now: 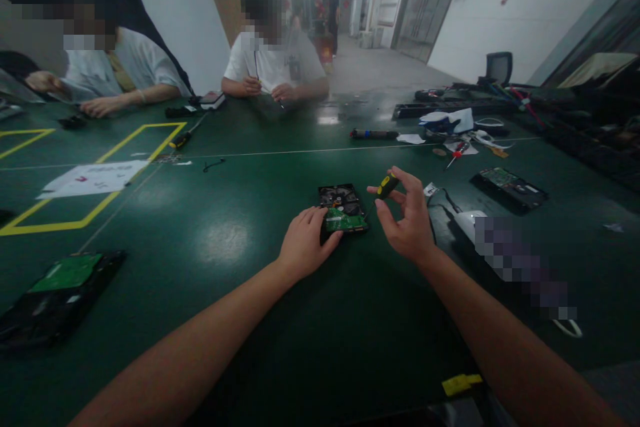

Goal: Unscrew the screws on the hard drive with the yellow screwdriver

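A hard drive [343,197] with a green circuit board [346,221] lies on the green table in front of me. My left hand [306,240] grips its left side, fingers over the top edge and thumb along the near edge. Between the fingers of my right hand [407,220] is a screwdriver [387,185] with a yellow and black handle. Its thin shaft slants down toward the drive's right edge. Whether the tip touches a screw is too small to tell.
Other hard drives lie at left [63,297] and right [511,188]. A power strip [493,243] runs along my right arm. Farther off are a red screwdriver [457,155], a yellow-black screwdriver [181,140] and a paper sheet [95,177]. Two people [277,63] work across the table [260,187].
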Action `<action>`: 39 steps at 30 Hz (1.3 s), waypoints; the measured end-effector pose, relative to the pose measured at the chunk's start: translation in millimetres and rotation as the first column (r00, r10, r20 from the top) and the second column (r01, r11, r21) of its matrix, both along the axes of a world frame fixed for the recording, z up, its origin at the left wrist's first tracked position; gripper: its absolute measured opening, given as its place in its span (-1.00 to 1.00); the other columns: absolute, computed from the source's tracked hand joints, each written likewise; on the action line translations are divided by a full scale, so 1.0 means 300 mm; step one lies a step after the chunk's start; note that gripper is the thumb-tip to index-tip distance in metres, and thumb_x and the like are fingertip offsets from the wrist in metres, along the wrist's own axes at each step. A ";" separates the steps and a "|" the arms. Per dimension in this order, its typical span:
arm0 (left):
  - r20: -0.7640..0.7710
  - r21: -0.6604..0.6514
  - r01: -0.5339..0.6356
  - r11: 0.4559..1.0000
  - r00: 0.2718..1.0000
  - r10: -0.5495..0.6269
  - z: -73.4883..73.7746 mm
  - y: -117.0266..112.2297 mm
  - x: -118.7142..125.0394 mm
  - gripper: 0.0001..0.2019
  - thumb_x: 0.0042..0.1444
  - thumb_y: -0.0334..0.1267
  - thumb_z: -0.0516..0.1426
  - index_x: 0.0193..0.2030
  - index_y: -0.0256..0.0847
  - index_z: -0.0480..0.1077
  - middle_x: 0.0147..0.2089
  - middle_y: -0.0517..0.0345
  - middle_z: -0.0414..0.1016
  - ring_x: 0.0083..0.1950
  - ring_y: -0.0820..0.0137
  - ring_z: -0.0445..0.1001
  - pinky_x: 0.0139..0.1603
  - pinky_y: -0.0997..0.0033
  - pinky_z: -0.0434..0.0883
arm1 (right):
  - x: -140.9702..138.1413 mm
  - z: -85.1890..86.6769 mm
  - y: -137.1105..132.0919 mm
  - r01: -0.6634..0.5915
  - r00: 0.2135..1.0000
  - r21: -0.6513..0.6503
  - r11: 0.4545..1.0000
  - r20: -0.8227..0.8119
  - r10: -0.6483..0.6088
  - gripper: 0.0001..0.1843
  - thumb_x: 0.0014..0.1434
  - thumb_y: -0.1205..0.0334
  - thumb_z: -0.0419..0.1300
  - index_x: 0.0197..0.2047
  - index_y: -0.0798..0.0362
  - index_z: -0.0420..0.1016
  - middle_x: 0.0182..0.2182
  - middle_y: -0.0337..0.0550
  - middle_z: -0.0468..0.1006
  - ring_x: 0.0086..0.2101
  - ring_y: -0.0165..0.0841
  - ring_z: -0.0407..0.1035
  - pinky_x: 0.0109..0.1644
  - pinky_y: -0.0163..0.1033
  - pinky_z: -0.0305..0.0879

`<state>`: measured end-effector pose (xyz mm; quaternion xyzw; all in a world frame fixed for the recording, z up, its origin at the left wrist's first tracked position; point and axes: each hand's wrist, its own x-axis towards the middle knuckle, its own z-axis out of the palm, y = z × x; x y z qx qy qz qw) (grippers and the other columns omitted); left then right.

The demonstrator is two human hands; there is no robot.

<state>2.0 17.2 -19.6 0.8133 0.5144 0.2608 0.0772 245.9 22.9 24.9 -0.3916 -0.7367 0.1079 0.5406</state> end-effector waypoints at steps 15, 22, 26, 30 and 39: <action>-0.015 0.009 -0.002 1.000 1.000 0.003 0.006 -0.003 0.003 -0.44 0.33 0.09 0.08 0.31 -0.24 0.29 0.27 -0.16 0.45 0.33 0.03 0.38 0.34 -0.07 0.35 | -0.008 0.014 -0.009 -0.018 1.000 -0.004 1.000 -0.016 0.018 -0.26 0.28 0.39 0.18 0.43 -0.32 0.13 0.30 -0.07 0.17 0.01 -0.16 0.50 0.14 0.15 0.59; -0.007 0.001 0.004 1.000 1.000 -0.004 0.003 -0.003 -0.002 -0.44 0.31 0.08 0.09 0.32 -0.21 0.28 0.27 -0.15 0.45 0.33 0.01 0.38 0.32 -0.12 0.37 | -0.015 -0.004 -0.006 -0.103 0.992 -0.105 0.989 -0.090 0.094 -0.29 0.34 0.34 0.14 0.44 -0.31 0.01 0.36 -0.11 0.25 0.11 -0.10 0.50 0.27 0.21 0.47; -0.003 0.006 0.010 1.000 1.000 -0.010 0.005 -0.003 0.000 -0.45 0.31 0.08 0.10 0.31 -0.21 0.28 0.26 -0.15 0.46 0.31 0.01 0.39 0.31 -0.12 0.37 | -0.015 -0.011 -0.005 -0.147 0.986 -0.165 0.975 -0.102 0.132 -0.28 0.37 0.32 0.12 0.46 -0.30 -0.07 0.31 -0.12 0.36 0.19 -0.10 0.44 0.33 0.24 0.38; -0.005 0.014 0.004 1.000 1.000 -0.004 0.002 -0.002 0.001 -0.46 0.31 0.08 0.10 0.29 -0.22 0.30 0.26 -0.16 0.46 0.32 0.02 0.39 0.33 -0.10 0.36 | -0.013 -0.012 -0.002 -0.169 0.983 -0.209 0.963 -0.110 0.148 -0.27 0.39 0.31 0.09 0.47 -0.30 -0.14 0.29 -0.14 0.40 0.23 -0.12 0.40 0.39 0.25 0.29; -0.006 0.008 0.004 1.000 1.000 -0.004 0.005 -0.001 -0.003 -0.47 0.31 0.08 0.10 0.28 -0.20 0.31 0.25 -0.15 0.46 0.31 0.03 0.39 0.33 -0.08 0.36 | -0.007 -0.019 0.006 -0.145 0.989 -0.167 0.975 -0.061 0.137 -0.27 0.39 0.29 0.12 0.46 -0.33 -0.12 0.28 -0.15 0.41 0.15 -0.17 0.48 0.37 0.20 0.33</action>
